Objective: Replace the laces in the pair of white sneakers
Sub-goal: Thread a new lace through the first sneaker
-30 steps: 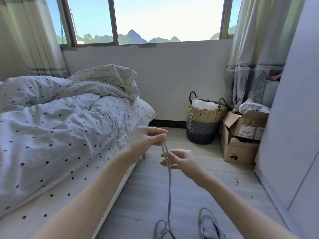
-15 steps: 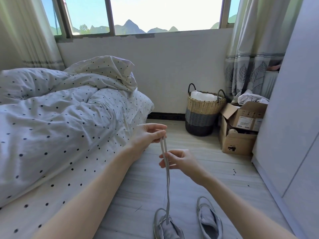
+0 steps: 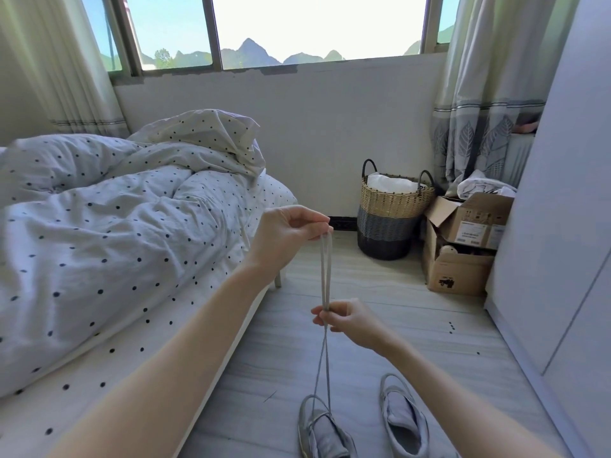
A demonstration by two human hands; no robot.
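Sliding down the lace (image 3: 325, 269), right hand (image 3: 347, 320) has dropped lower.

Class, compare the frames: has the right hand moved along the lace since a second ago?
Yes. The right hand has slid down the lace, away from the left hand and toward the sneaker on the floor.

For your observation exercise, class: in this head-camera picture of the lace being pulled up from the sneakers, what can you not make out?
- Lace ends, head view: hidden inside the left hand's pinch.
- Left sneaker and right sneaker: heels cut off by the bottom edge.
- Eyelets: too small to count which ones the lace passes through.
- Cardboard box labels: too small to read.
- Basket contents: only a white top shows above the rim.
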